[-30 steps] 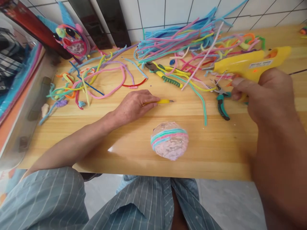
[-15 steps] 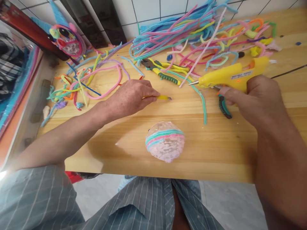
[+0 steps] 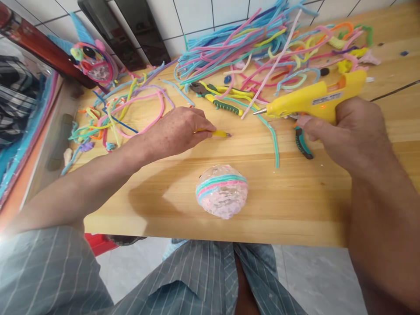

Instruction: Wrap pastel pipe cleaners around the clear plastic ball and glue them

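1 yel. glue-gun [image 3: 306, 100], 1 ball [image 3: 223, 197]

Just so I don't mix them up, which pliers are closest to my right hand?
The teal-and-black pliers, partly hidden behind your right hand and the yellow glue gun. The yellow-and-green pliers lie farther left.

Ball [image 3: 223, 194] is pale pink below with teal, pink and light-blue bands; from it, the glue gun [image 3: 303, 100] at 2 o'clock is yellow, the slim tool [image 3: 219, 133] at 12 o'clock yellow, the garment [image 3: 193, 280] at 6 o'clock grey-blue with pale lines.
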A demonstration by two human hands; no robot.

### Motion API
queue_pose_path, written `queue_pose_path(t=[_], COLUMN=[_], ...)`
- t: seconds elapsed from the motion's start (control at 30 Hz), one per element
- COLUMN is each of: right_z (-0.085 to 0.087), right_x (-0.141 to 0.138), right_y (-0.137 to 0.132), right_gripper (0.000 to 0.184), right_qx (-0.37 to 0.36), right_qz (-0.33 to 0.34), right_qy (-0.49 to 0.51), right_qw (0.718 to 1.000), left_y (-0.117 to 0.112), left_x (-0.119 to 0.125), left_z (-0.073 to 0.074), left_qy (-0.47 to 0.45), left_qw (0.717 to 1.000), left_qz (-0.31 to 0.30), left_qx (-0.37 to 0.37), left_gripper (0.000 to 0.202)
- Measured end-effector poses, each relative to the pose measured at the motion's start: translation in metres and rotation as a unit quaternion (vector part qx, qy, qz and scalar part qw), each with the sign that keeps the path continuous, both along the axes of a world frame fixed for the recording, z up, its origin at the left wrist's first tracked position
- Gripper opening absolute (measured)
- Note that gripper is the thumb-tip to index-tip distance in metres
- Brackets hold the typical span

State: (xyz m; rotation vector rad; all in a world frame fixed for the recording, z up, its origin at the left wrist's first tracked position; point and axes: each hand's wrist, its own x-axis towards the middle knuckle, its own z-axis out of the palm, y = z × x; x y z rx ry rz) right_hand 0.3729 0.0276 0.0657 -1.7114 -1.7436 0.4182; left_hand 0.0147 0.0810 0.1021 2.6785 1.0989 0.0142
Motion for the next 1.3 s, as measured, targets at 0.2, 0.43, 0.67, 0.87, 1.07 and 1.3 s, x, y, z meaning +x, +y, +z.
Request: queue_pose_path(t=[0.2,0.43,0.67,0.87,1.07,1.3], right_z=[0.003,0.002,0.004,0.003,0.004,0.003], right_x=[-0.001,-0.002,-0.001,-0.001,-0.003,0.000], right_y=[-0.001,0.000,0.000,0.002,0.001,0.002], right_gripper=[0.081,0.099,0.103,0.100,0.099,0.088], right_qx=[0.015,0.001,0.019,0.013,0.007,0.003], right_qz=[0.014,0.006,0.011,0.007,0.000,0.006], right_qy=[0.002,-0.041,-0.048,-0.057,-0.049,-0.052], right_qw=[1.000,0.999,0.999,0.998,0.999,0.999], left_y=[0.002,0.004,0.007,0.008,0.008,0.012], left_x=[0.003,0.000,-0.010,-0.008,-0.003,-0.003], left_z=[0.002,-0.006,-0.010,-0.008,-0.007,-0.011], left_qy=[0.006,-0.017,-0.066,-0.051,-0.015,-0.035], left_qw=[1.000,0.999,0.995,0.996,0.998,0.998], left_qz=[0.006,0.031,0.059,0.053,0.057,0.046], left_qx=[-0.007,-0.020,-0.041,-0.047,-0.039,-0.032], left_gripper=[0.042,0.039,0.033,0.035,0.037,0.035])
